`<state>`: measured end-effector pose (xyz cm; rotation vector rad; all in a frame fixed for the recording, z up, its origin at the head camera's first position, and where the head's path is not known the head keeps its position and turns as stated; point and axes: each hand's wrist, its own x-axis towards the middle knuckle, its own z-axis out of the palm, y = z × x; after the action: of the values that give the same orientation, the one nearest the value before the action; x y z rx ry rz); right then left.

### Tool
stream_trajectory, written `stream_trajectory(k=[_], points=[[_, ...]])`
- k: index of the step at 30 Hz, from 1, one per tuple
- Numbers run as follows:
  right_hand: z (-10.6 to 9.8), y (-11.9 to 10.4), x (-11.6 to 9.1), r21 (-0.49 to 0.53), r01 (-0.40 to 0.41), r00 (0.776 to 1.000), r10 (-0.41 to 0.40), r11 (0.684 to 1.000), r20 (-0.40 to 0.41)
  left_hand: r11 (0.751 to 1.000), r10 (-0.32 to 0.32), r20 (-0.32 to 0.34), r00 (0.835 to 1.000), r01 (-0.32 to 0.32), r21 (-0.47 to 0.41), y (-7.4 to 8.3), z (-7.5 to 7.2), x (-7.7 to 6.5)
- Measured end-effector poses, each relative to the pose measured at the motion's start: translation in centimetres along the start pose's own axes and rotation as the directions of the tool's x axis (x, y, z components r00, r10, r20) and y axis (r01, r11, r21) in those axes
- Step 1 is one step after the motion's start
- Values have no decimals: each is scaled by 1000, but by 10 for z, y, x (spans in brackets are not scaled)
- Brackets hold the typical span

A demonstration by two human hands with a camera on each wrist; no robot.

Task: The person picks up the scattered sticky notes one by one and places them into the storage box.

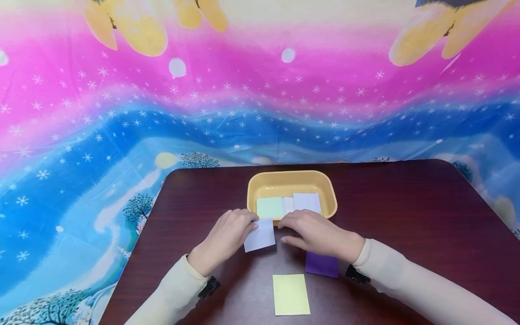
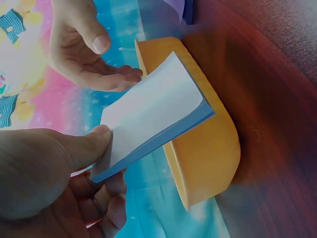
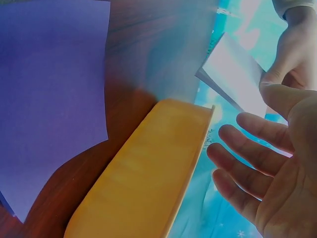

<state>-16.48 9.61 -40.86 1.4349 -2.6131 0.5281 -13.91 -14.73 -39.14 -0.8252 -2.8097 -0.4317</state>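
In the head view my left hand pinches a white pad of notepaper by one edge, just in front of a yellow plastic basin. The left wrist view shows the thumb on top of this pad and fingers below; its side edge looks bluish. Opposite it, my right hand hovers at the basin's front rim, holding nothing. Its fingers are spread and slightly bent in the right wrist view. Inside the basin lie a pale green pad and a white pad, with another pale piece between them.
A purple pad lies on the dark wood table, partly under my right forearm. Nearer the front lies a pale yellow pad. Behind the table hangs a colourful patterned cloth.
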Motion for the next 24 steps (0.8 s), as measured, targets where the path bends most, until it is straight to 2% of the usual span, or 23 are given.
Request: stream_trajectory(k=[7, 15, 24], points=[[-2, 3, 1, 16, -8, 1000, 8, 1000, 0, 1000, -5, -11, 1000, 5, -4, -1, -5, 4], [-6, 7, 3, 40, -8, 1000, 8, 999, 1, 999, 36, -47, 998, -36, -11, -3, -10, 12], [-8, 10, 4, 33, -5, 1000, 6, 999, -29, 1000, 19, -68, 998, -19, -7, -2, -17, 17]])
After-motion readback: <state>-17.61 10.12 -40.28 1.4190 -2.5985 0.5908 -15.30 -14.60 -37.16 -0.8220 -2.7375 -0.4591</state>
